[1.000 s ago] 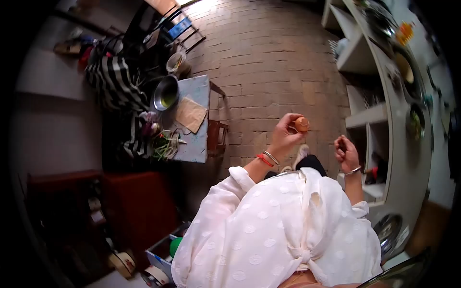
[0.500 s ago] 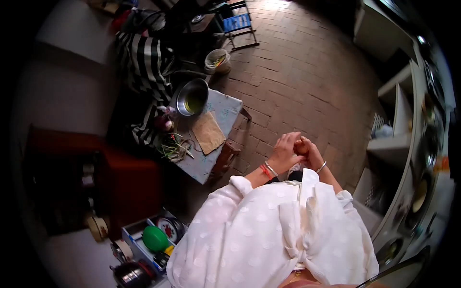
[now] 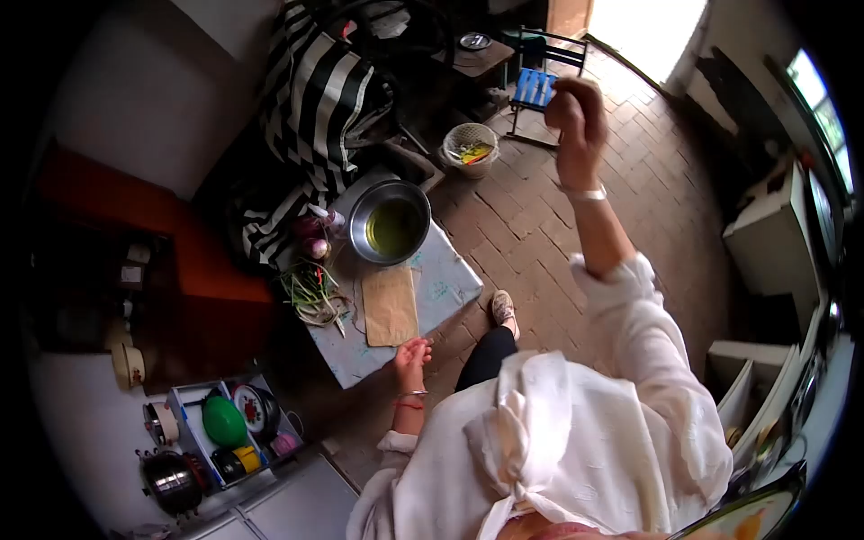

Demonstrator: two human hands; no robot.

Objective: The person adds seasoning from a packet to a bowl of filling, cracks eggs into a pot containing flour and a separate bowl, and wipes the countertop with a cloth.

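My right hand [image 3: 587, 144] hangs high and out ahead, the stool [image 3: 531, 87] behind it in my view. Its fingers are closed around a round thing [image 3: 562, 112], brownish and mostly wrapped by the hand — blurred enough that I can't say whether it is a whole egg or just shell. Either would ask for a soft, even hold: the load shared among several fingers, the thumb only steadying, no hard pinch at one spot, and the wrist kept calm while the arm is this far out.

My left hand [image 3: 411, 363] is low, near the sheet [image 3: 390, 310] at the tabletop [image 3: 453, 273] edge. Its fingers are loosely bent and parted, with nothing visible in them, so they are best held relaxed.

On the tabletop the metal bowl [image 3: 372, 202] holds a shallow pool of yellowish liquid [image 3: 393, 231]; greens [image 3: 315, 292] lie beyond the sheet. Down on the floor the pale bin [image 3: 487, 166] has yellow and red scraps [image 3: 471, 154] inside. To my left a crate [image 3: 192, 434] carries a green thing [image 3: 224, 422] and a yellow-and-black one — a shiny pot [image 3: 173, 482] sits just beside it.
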